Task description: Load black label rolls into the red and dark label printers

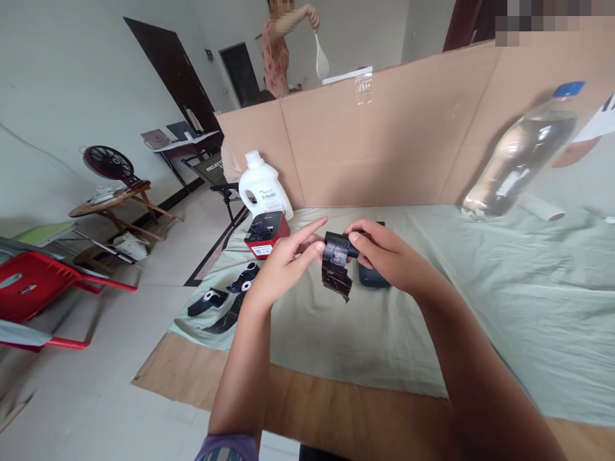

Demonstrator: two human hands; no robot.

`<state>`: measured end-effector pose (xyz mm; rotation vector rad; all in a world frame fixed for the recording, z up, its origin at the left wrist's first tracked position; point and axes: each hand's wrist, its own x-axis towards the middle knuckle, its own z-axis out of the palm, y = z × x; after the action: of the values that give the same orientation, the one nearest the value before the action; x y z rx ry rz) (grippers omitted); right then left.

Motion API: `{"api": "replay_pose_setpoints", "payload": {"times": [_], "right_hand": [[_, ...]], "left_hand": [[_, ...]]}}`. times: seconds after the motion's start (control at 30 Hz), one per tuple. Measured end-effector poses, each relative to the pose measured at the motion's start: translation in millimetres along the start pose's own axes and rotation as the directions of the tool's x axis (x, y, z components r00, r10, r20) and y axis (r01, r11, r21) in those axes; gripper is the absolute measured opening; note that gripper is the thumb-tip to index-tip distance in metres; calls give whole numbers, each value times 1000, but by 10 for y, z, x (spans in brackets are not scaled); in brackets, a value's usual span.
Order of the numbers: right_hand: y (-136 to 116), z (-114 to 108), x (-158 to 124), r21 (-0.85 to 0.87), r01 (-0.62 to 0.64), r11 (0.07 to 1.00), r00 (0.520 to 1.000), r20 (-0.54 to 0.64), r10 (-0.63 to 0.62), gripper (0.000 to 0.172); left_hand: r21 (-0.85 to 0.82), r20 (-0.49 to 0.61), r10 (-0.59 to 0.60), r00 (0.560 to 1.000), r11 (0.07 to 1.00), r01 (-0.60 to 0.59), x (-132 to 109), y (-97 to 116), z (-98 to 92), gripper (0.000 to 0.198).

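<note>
A small roll of shiny black film (336,247) is held above the cloth in front of me, with a loose, ragged-edged strip of film hanging from it. My right hand (384,253) pinches the roll's right end between thumb and fingers. At the left end, my left hand (294,261) has its thumb against the roll, its index finger stretched out past it. Partly hidden behind my right hand, a dark box-shaped object (373,276) lies on the cloth. To the left are several black film pieces (230,314), some on white cores.
A red and black box (266,234) and a white jug (264,186) stand at the back left. A cardboard panel (369,147) borders the pale green cloth (336,346). At right, a large blue-capped bottle (523,160) leans. Beyond the panel, a person (276,57) holds a white paddle-shaped thing.
</note>
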<state>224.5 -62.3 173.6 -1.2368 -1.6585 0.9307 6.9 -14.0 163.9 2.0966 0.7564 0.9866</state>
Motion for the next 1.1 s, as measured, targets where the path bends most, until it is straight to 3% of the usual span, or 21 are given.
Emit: {"api": "replay_pose_setpoints", "payload": {"times": [0.23, 0.6, 0.77, 0.83, 1.1], "right_hand": [[-12, -16, -20, 4, -9, 1000, 999, -37, 10, 23], [-84, 16, -13, 108, -42, 993, 999, -7, 43, 29], [-34, 45, 13, 101, -35, 994, 994, -97, 45, 26], [-18, 48, 17, 106, -32, 994, 993, -114, 44, 26], [-94, 37, -9, 126, -78, 989, 992, -89, 90, 24]], "left_hand": [[54, 1, -35, 999, 998, 35, -17, 87, -1, 64], [222, -10, 114, 993, 969, -109, -1, 96, 3, 41], [62, -13, -32, 999, 998, 32, -16, 130, 25, 69], [0, -14, -74, 997, 997, 74, -24, 138, 29, 70], [76, -20, -13, 1000, 997, 14, -34, 156, 5, 60]]}}
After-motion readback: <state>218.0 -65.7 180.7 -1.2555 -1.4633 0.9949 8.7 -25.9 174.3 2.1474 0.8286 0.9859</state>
